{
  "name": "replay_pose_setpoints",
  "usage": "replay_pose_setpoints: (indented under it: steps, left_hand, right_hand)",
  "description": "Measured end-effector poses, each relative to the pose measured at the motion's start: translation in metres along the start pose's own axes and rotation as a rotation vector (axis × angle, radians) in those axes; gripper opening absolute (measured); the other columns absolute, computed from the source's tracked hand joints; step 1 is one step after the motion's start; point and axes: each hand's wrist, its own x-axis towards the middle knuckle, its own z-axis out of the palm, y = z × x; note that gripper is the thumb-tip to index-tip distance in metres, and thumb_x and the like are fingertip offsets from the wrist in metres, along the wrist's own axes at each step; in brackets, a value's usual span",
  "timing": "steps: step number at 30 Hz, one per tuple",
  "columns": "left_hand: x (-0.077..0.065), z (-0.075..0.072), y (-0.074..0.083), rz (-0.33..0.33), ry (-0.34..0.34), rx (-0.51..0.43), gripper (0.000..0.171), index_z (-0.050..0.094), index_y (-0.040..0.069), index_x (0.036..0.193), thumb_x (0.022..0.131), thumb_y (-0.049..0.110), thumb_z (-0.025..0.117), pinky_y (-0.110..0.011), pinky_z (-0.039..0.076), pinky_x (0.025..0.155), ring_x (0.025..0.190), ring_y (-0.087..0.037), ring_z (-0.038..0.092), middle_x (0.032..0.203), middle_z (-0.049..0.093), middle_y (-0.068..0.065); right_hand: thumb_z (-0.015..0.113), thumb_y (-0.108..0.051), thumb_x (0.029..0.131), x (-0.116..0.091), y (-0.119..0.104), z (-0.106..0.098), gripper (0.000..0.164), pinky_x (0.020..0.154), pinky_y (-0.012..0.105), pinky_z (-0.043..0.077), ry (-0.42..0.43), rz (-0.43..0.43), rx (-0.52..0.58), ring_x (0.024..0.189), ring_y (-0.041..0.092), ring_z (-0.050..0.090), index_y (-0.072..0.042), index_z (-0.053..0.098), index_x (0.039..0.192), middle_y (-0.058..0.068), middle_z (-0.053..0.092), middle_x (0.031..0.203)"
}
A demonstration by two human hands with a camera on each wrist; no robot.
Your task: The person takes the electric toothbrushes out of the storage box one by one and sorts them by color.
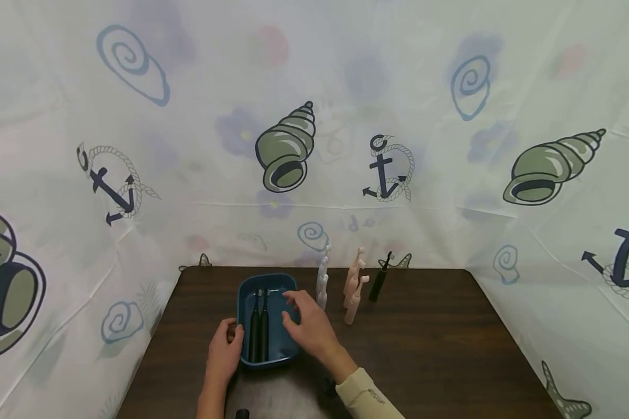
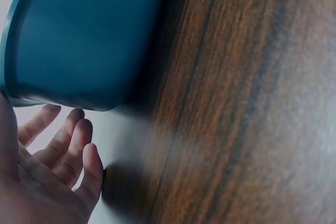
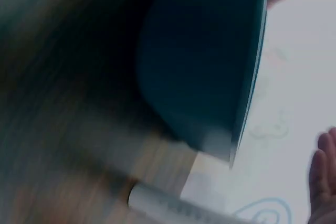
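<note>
A blue plastic bin (image 1: 281, 349) sits on the table, with two black electric toothbrushes (image 1: 259, 331) lying side by side in it. My left hand (image 1: 224, 352) rests at the bin's left side; in the left wrist view its loosely spread fingers (image 2: 63, 150) lie along the bin's outer wall (image 2: 79, 40). Over the bin's right edge is my right hand (image 1: 311, 329), fingers apart and nothing between them. The right wrist view shows the bin's outer wall (image 3: 199, 61) and, at the right edge, some fingers (image 3: 320, 171) of the right hand.
Behind the right hand stand several pale lavender toothbrushes (image 1: 322, 282), several pink toothbrushes (image 1: 353, 291) and one dark toothbrush (image 1: 379, 282). A small black object (image 1: 243, 414) lies at the front edge of view. A patterned white curtain (image 1: 340, 75) surrounds the wooden table (image 1: 424, 355).
</note>
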Motion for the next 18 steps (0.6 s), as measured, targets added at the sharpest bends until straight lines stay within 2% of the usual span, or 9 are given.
replay_pose_setpoints:
  steps: [3, 5, 9, 13, 18]
  left_hand:
    - [-0.002, 0.002, -0.001, 0.010, 0.015, -0.008, 0.045, 0.054, 0.007, 0.148, 0.113, 0.036, 0.050, -0.039, 0.052, 0.086, 0.112, -0.028, 0.066, 0.135, 0.068, -0.018]
    - [-0.001, 0.003, 0.000, 0.025, 0.021, -0.011, 0.045, 0.054, 0.007, 0.148, 0.113, 0.036, 0.050, -0.039, 0.053, 0.086, 0.112, -0.028, 0.067, 0.134, 0.068, -0.018]
    - [0.000, 0.003, 0.001, 0.036, 0.018, -0.021, 0.044, 0.054, 0.007, 0.147, 0.114, 0.034, 0.050, -0.038, 0.053, 0.086, 0.110, -0.027, 0.067, 0.133, 0.068, -0.018]
    - [-0.002, 0.000, 0.001, 0.026, 0.026, -0.034, 0.043, 0.055, 0.007, 0.147, 0.113, 0.032, 0.051, -0.036, 0.052, 0.085, 0.109, -0.027, 0.066, 0.133, 0.068, -0.018]
    - [-0.005, -0.002, -0.002, 0.022, 0.027, -0.027, 0.043, 0.055, 0.007, 0.147, 0.113, 0.033, 0.052, -0.038, 0.053, 0.085, 0.109, -0.027, 0.067, 0.133, 0.068, -0.018]
  right_hand:
    - [0.072, -0.027, 0.104, -0.002, -0.007, 0.012, 0.042, 0.080, 0.023, 0.056, -0.095, 0.062, -0.014, 0.097, 0.010, 0.067, -0.018, 0.063, 0.144, -0.003, 0.070, 0.116]
    - [0.072, -0.029, 0.104, -0.001, -0.012, 0.020, 0.039, 0.074, 0.022, 0.053, -0.128, 0.113, -0.019, 0.088, 0.005, 0.064, -0.017, 0.066, 0.140, -0.005, 0.070, 0.110]
    - [0.074, -0.031, 0.102, 0.002, -0.020, 0.034, 0.033, 0.067, 0.024, 0.050, -0.189, 0.221, -0.024, 0.077, 0.001, 0.058, -0.015, 0.070, 0.131, -0.004, 0.071, 0.100]
    - [0.074, -0.036, 0.101, 0.007, -0.025, 0.046, 0.040, 0.068, 0.032, 0.052, -0.281, 0.341, -0.044, 0.075, 0.007, 0.060, -0.012, 0.069, 0.133, -0.001, 0.072, 0.101]
    - [0.073, -0.042, 0.101, 0.010, -0.028, 0.059, 0.055, 0.080, 0.048, 0.059, -0.353, 0.478, -0.085, 0.091, 0.025, 0.073, -0.006, 0.064, 0.141, 0.010, 0.077, 0.116]
